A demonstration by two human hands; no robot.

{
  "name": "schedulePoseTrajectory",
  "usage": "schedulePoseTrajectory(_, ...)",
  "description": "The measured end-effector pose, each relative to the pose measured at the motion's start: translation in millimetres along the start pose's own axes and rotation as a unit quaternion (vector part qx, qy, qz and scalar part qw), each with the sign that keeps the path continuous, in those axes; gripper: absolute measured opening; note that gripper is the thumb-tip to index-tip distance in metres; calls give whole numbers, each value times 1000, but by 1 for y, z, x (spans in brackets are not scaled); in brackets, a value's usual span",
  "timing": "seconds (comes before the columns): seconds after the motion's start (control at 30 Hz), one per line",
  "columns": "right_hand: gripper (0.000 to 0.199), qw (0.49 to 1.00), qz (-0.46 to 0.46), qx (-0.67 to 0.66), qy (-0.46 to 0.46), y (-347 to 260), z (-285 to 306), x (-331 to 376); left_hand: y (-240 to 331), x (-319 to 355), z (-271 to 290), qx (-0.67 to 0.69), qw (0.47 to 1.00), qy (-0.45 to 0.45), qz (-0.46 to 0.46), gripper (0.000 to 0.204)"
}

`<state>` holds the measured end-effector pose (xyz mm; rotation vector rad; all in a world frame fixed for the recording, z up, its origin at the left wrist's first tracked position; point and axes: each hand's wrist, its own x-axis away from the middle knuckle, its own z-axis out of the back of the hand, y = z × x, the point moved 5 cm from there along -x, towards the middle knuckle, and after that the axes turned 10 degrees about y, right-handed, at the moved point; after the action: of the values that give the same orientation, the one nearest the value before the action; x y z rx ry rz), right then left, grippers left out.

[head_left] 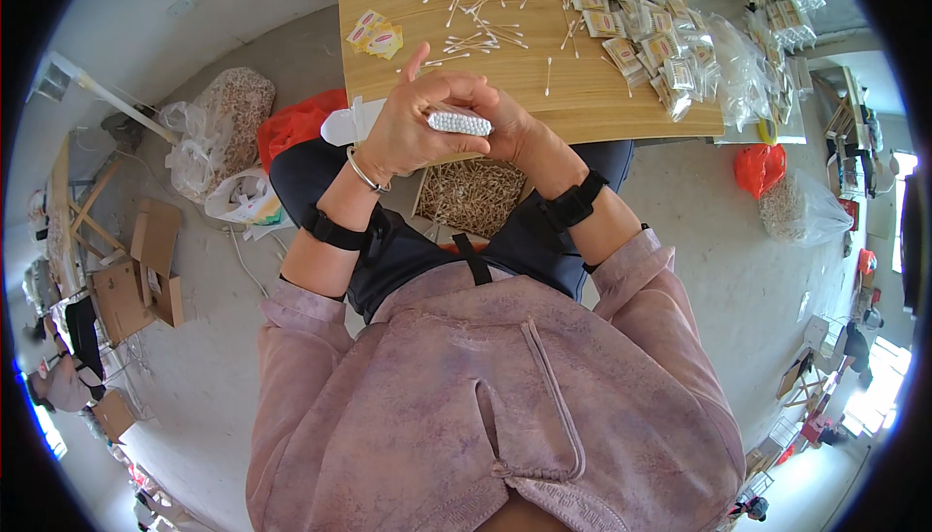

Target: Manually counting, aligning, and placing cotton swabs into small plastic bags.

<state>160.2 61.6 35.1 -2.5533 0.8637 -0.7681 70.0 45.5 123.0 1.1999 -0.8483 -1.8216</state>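
Note:
Over the table's near edge, a tight bundle of cotton swabs (pixel 459 123) shows its white tips toward me. My left hand (pixel 410 122) is closed round it, thumb below and fingers above. From the other side my right hand (pixel 515 132) grips the bundle's right end; some of its fingers are hidden. Beside my left wrist a white plastic piece (pixel 342 126) sticks out at the table edge. Loose cotton swabs (pixel 485 39) lie scattered beyond my hands, with yellow printed cards (pixel 377 37) to the left. Filled swab packets (pixel 665 49) are heaped at the right.
Under the wooden table (pixel 582 110), between my knees, stands a box of cotton swabs (pixel 471 197). Left on the floor are a red bag (pixel 301 124), a big swab-filled bag (pixel 238 105) and a cardboard box (pixel 155 255). Clear plastic bags (pixel 738 66) edge the table's right side.

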Motion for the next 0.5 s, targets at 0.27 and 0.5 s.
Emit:
schedulePoseTrajectory(0.27,30,998,12,-3,-68,-3,-8,8,-5,0,-3,-6,999,-21,-28,24)
schedulePoseTrajectory(0.5,28,1000,9,-16,-16,-3,-5,5,-10,1,-2,1,1000,-7,0,30)
